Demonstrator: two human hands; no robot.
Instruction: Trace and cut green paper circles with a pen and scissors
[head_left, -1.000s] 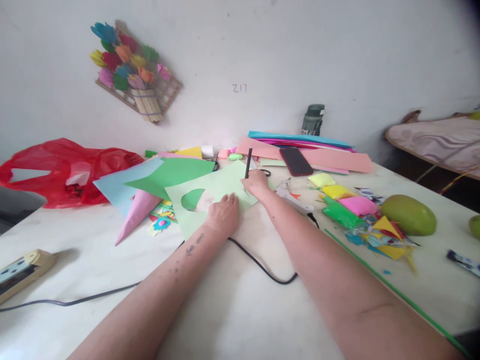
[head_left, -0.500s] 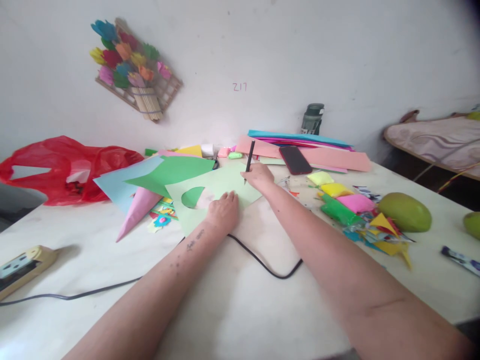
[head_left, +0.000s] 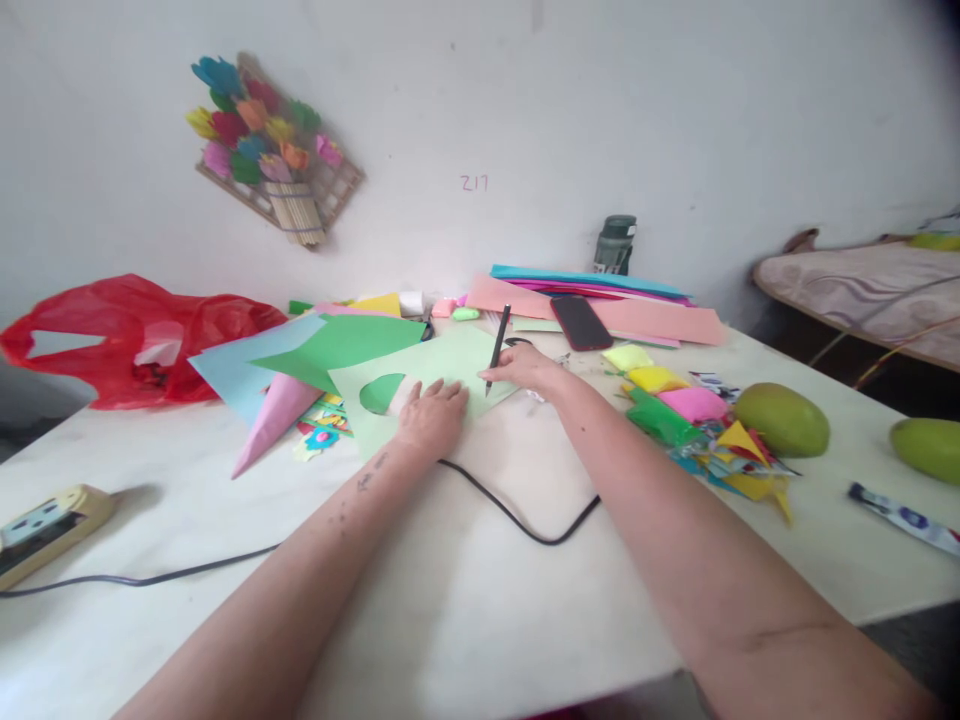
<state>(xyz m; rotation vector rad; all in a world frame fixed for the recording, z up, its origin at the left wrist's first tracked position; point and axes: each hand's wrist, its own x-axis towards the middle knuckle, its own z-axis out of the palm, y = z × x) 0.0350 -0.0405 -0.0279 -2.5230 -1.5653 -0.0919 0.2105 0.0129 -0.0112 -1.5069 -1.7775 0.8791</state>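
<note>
My left hand (head_left: 433,418) lies flat, fingers stretched out, on a pale green sheet of paper (head_left: 456,352). An oval hole is cut in that sheet to the left of the hand. Between the fingers of my right hand (head_left: 526,367) is a black pencil (head_left: 499,340), nearly upright, its tip at the sheet's right part. A dark green sheet (head_left: 349,348) and a light blue sheet (head_left: 225,360) lie to the left. Below them is a pink paper cone (head_left: 271,428) beside small paper cutouts (head_left: 322,437).
A red plastic bag (head_left: 165,310) sits at the left, above a power strip (head_left: 56,525) with a black cable (head_left: 517,520). A phone (head_left: 581,323) rests on coloured paper (head_left: 660,320) at the back. Clay packets (head_left: 694,404), scraps (head_left: 750,465) and green mangoes (head_left: 784,418) lie right.
My right hand and the pencil have moved slightly down, toward me, on the pale green sheet. My left hand has shifted a little left, its fingers more spread. The camera view has shifted slightly.
</note>
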